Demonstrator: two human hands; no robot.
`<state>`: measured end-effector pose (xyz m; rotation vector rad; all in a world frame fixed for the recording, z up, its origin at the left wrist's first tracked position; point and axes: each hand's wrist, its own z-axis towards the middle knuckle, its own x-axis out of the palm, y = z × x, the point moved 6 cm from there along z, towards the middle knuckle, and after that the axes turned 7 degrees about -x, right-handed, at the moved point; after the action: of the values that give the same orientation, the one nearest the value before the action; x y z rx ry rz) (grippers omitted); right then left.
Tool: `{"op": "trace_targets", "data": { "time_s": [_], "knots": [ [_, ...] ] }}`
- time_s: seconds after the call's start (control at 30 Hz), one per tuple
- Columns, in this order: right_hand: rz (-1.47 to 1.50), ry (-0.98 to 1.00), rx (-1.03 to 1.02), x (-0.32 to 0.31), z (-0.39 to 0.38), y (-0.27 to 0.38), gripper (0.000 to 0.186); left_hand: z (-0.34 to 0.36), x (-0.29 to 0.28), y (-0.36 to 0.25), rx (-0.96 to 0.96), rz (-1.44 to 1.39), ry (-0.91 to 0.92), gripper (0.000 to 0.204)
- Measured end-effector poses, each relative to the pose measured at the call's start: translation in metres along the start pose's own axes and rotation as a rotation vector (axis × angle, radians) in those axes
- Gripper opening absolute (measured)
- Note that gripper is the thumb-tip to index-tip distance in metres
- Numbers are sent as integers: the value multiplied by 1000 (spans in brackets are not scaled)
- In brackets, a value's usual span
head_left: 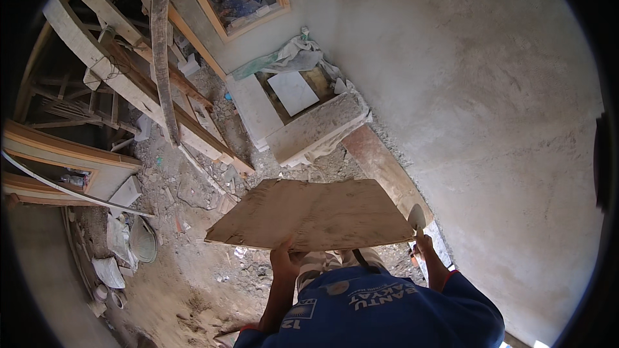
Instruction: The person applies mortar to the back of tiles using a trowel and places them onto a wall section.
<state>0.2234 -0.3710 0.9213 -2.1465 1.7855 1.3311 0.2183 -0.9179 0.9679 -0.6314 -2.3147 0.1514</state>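
Observation:
A wide wooden board (316, 212), worn and dusty brown, is held out flat in front of my body. My left hand (282, 259) is closed on its near edge, left of the middle; part of the fingers is hidden beneath the board. By the board's right corner, my right hand (423, 245) is wrapped round the handle of a trowel (417, 216), whose pale rounded blade points up and away. Whether the right hand also touches the board, I cannot tell.
A plastered wall (490, 122) rises along the right, with a plank (380, 161) at its foot. Ahead stands a low block-walled basin (316, 129). Timber beams (129, 84) lean on the left. Rubble covers the floor (187, 264), with a round basin (143, 240) among sacks.

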Motion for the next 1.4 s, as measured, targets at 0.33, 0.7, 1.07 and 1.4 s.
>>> {"op": "trace_targets", "data": {
  "time_s": [0.33, 0.7, 1.07, 1.4],
  "knots": [
    [-317, -132, -122, 101, 15, 136, 31, 113, -141, -68, 237, 79, -232, 27],
    [-792, -115, -563, 121, 171, 397, 33, 222, -121, -102, 124, -356, -619, 41],
    [-1056, 43, -636, 354, 643, 583, 27, 436, -146, -64, 179, -345, -912, 33],
    [-1244, 60, -795, 504, 913, 635, 31, 517, -160, -42, 254, -253, -1153, 26]
  ]
}}
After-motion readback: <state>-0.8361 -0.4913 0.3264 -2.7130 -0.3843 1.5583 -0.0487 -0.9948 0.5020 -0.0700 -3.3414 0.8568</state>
